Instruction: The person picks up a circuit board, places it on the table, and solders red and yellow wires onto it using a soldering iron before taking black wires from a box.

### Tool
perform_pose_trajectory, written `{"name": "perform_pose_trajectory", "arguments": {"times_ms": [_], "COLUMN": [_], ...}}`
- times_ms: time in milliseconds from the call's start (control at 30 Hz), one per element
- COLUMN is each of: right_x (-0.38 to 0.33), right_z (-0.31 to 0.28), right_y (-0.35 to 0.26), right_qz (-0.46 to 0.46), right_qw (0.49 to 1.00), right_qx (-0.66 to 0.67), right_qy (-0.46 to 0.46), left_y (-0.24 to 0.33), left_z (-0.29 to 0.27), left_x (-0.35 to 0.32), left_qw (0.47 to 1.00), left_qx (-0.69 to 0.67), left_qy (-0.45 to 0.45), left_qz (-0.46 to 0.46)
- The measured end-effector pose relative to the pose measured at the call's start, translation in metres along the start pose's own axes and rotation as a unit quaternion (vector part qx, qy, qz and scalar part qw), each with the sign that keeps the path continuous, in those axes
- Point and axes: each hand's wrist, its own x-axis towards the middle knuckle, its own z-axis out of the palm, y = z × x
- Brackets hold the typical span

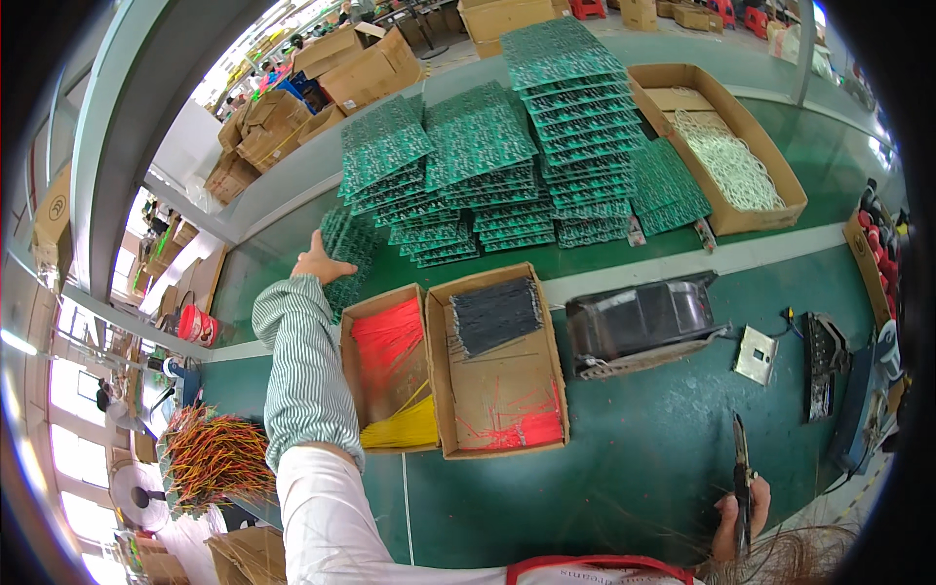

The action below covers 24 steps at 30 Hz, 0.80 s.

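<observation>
My left hand [317,261] reaches out to the far left, thumb and fingers spread. It rests at the edge of a small pile of green circuit boards [353,244], with the thumb over the boards. Low on the right, my right hand [743,517] is closed around a slim, dark, pointed hand tool [740,448], held upright; its exact kind is unclear. Beyond the left hand's pile rise tall stacks of green circuit boards [483,136]. Nearer me, one cardboard tray [385,390] holds red and yellow wires, and another tray [497,390] holds black and red wires.
A black plastic case [643,327] stands right of the trays, near a small metal plate [756,354] and a black stand [824,366]. A carton of pale rings [717,219] lies far right. Bundled red and yellow wires [214,463] sit left, below a red bucket [198,326].
</observation>
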Motion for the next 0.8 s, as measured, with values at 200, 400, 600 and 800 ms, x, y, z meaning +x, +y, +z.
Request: {"name": "perform_pose_trajectory", "arguments": {"times_ms": [200,400,600,800], "right_x": [0.013,0.014,0.014,0.014], "right_z": [0.01,0.006,0.007,0.0], "right_y": [-0.019,-0.016,-0.02,-0.024], "right_qz": [-0.053,-0.075,-0.087,-0.064], "right_qw": [0.999,0.996,0.991,0.988], "right_qx": [0.01,0.039,0.099,0.138], "right_qy": [-0.002,-0.021,-0.022,-0.039], "left_y": [0.025,0.028,-0.059,-0.014], "left_z": [-0.007,-0.052,-0.1,-0.072], "left_x": [-0.033,-0.097,-0.17,-0.354], "left_qw": [0.998,0.975,0.885,0.664], "left_qx": [0.037,0.088,-0.346,-0.732], "left_qy": [0.047,0.2,0.248,-0.083], "left_qz": [-0.009,-0.053,0.189,0.13]}}
